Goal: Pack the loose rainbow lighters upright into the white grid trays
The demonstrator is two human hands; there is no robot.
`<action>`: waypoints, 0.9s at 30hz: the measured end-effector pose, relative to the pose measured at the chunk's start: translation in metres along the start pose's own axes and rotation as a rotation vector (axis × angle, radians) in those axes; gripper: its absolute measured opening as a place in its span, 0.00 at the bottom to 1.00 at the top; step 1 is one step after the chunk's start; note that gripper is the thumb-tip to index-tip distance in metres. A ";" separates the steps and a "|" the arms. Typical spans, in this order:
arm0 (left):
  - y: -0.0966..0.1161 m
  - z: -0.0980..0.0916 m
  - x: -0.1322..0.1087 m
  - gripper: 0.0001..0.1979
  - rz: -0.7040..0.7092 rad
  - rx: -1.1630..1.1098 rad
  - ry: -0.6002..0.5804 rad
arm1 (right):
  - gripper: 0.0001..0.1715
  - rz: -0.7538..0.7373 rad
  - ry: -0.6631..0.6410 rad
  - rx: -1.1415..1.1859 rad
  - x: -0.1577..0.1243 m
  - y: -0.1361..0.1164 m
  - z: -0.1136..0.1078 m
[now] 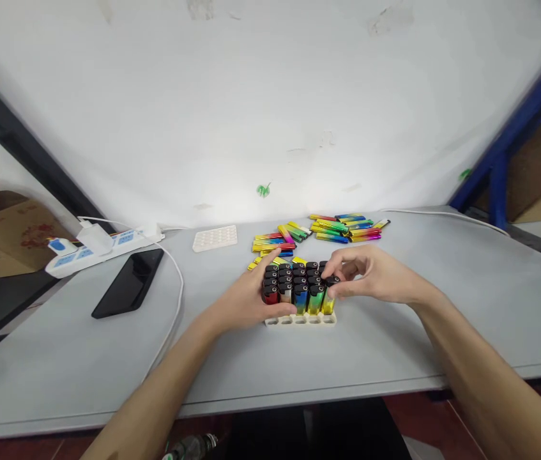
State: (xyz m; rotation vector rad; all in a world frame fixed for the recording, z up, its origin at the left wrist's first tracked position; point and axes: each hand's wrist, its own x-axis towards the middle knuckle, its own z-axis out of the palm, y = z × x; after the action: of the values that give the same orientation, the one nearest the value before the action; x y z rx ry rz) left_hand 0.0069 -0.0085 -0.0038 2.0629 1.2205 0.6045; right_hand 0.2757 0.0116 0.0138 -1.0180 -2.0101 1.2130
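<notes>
Grey table (442, 306): filled lighter tray (299, 319) mid-surface, toward the front edge, both hands on it.
Cardboard box (6, 230) sits off the left edge; power strip (102, 246) at back-left corner, black phone (129, 281) just beside it. Loose lighters (342, 228) along back edge, empty white tray (215, 237) to their left. Left hand (251, 300) half-curled vs. the rows' left end, real grip unclear. Right hand (370, 278) fingertips pinch the black cap of the upright yellow lighter (328, 300), front-right slot.
</notes>
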 end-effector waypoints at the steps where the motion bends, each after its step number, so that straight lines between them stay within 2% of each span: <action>1: 0.001 0.000 0.000 0.52 -0.005 -0.008 -0.006 | 0.15 -0.007 -0.001 -0.006 0.000 0.000 0.000; 7: 0.000 0.000 0.000 0.52 0.004 -0.024 -0.017 | 0.16 -0.020 -0.011 0.026 -0.001 -0.004 0.002; 9: -0.001 0.000 0.000 0.53 0.003 -0.023 -0.018 | 0.16 -0.033 0.031 0.056 0.000 -0.005 0.002; 12: -0.001 -0.001 0.000 0.53 -0.003 -0.018 -0.013 | 0.23 -0.045 0.293 -0.015 0.007 0.001 0.001; 14: -0.001 -0.001 0.000 0.53 -0.016 -0.018 -0.011 | 0.24 0.018 0.502 -0.107 0.014 0.012 0.000; 17: 0.000 -0.001 0.000 0.51 -0.019 -0.027 -0.007 | 0.17 0.115 0.646 -0.389 0.026 0.036 -0.003; 19: 0.000 -0.001 0.000 0.51 -0.009 -0.020 0.003 | 0.15 0.087 0.671 -0.626 0.032 0.052 -0.003; 22: 0.001 -0.001 0.001 0.51 -0.004 0.002 0.004 | 0.25 0.127 0.657 -0.872 0.037 0.068 -0.004; 24: 0.000 -0.001 0.001 0.51 0.001 0.026 0.000 | 0.30 0.194 0.625 -0.958 0.038 0.074 -0.004; 27: -0.002 -0.002 0.001 0.50 0.015 0.084 0.013 | 0.29 0.262 0.590 -0.987 0.040 0.076 -0.003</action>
State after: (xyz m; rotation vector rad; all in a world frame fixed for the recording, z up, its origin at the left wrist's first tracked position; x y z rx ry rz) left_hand 0.0052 -0.0060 -0.0039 2.1421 1.2583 0.5835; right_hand 0.2805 0.0691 -0.0503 -1.8569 -1.9684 -0.1206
